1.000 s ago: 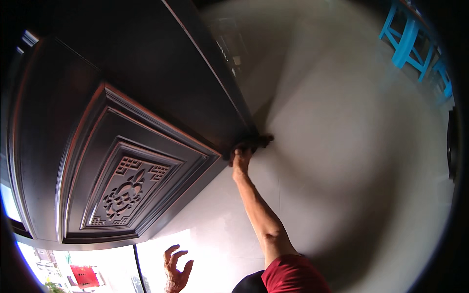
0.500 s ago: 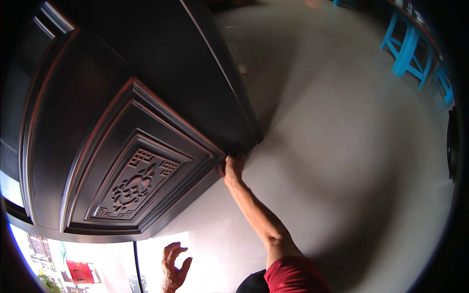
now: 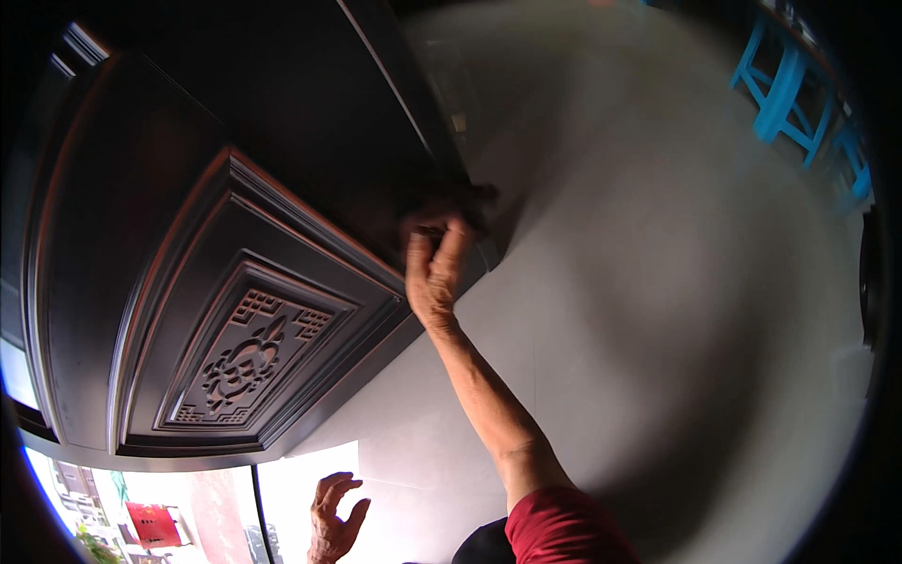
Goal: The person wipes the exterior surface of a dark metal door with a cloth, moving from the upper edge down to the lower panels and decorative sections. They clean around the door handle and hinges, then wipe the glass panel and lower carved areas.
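A dark, carved door panel [image 3: 249, 367] with coppery edges fills the left side of the view. My right hand [image 3: 437, 273] is raised against the flat border beside the carved panel, near the door's edge. Under its fingers is a dark, reddish-brown bunched thing [image 3: 442, 209], apparently a cloth, smeared by motion and dim. Its fingers reach forward over this thing and partly hide it. At the bottom, my left hand [image 3: 336, 517] hangs off the door with curved fingers apart and nothing in them.
Grey tiled floor [image 3: 639, 263] stretches to the right of the door. Blue plastic stools [image 3: 785, 94] stand under a table at the far right. Bright daylight enters at lower left, where a red object [image 3: 153, 524] and green leaves [image 3: 94, 545] show outside.
My right hand has moved up along the door, away from me, taking the dark cloth with it. The door sits slightly farther left in view. My left hand keeps its pose.
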A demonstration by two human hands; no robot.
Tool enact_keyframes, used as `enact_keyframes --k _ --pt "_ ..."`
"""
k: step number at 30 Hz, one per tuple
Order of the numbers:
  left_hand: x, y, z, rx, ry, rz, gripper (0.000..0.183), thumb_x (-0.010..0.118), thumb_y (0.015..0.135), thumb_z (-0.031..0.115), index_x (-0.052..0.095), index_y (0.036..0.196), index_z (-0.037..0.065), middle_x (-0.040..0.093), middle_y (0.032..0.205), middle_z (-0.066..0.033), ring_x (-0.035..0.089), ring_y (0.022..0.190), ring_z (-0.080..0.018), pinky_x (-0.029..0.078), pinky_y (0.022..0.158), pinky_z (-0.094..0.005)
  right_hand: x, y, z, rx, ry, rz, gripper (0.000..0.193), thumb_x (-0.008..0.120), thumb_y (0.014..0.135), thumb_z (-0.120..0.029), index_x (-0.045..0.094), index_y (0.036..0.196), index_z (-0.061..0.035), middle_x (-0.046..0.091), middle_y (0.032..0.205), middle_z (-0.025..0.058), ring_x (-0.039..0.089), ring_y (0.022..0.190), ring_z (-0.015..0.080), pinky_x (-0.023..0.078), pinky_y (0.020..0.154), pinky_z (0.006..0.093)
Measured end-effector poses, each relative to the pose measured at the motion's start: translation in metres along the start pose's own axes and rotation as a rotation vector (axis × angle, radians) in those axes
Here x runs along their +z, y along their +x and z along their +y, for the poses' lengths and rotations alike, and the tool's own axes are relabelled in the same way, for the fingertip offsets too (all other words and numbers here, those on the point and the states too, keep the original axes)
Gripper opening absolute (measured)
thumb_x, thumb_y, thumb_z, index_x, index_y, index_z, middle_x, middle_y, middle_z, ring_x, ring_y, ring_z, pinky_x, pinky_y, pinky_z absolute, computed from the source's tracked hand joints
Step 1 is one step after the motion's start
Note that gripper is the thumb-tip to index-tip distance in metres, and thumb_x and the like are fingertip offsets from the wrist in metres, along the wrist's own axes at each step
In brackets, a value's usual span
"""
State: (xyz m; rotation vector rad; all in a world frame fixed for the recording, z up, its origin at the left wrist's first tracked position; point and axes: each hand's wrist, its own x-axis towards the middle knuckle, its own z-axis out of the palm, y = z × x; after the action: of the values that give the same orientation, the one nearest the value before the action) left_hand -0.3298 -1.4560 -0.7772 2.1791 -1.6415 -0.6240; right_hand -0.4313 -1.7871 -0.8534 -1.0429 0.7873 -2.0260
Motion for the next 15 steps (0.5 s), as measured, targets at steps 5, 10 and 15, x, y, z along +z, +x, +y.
enact_keyframes --k 5,10,15 --pt "-0.004 -0.007 -0.010 -0.033 0.015 -0.008 0.033 0.071 0.071 0.003 0.060 0.102 0.008 0.057 0.113 -0.0098 0.058 0.099 -0.0236 0.050 0.073 -0.0350 -0.054 -0.051 0.102 0.102 -0.448 0.202 0.013 0.050 0.088 -0.008 0.048 0.100 -0.0038 0.046 0.098 0.0157 0.043 0.093 0.0295 0.035 0.085 0.0439" --pt "-0.008 -0.015 -0.015 -0.041 0.009 -0.025 0.033 0.071 0.071 0.002 0.061 0.102 0.008 0.058 0.112 -0.0097 0.058 0.100 -0.0233 0.050 0.074 -0.0343 -0.061 -0.106 0.137 0.805 0.159 0.166 0.010 0.034 0.092 -0.005 0.041 0.086 -0.0089 0.043 0.053 0.0016 0.038 0.039 0.0119 0.030 0.034 0.0263" --pt "-0.007 -0.014 -0.016 0.020 -0.010 -0.034 0.031 0.072 0.072 0.004 0.062 0.102 0.007 0.057 0.110 -0.0125 0.058 0.100 -0.0276 0.051 0.074 -0.0358 -0.017 -0.187 0.140 1.104 0.279 0.182 0.012 0.040 0.088 -0.012 0.041 0.100 -0.0153 0.048 0.073 0.0010 0.050 0.058 0.0114 0.039 0.042 0.0261"
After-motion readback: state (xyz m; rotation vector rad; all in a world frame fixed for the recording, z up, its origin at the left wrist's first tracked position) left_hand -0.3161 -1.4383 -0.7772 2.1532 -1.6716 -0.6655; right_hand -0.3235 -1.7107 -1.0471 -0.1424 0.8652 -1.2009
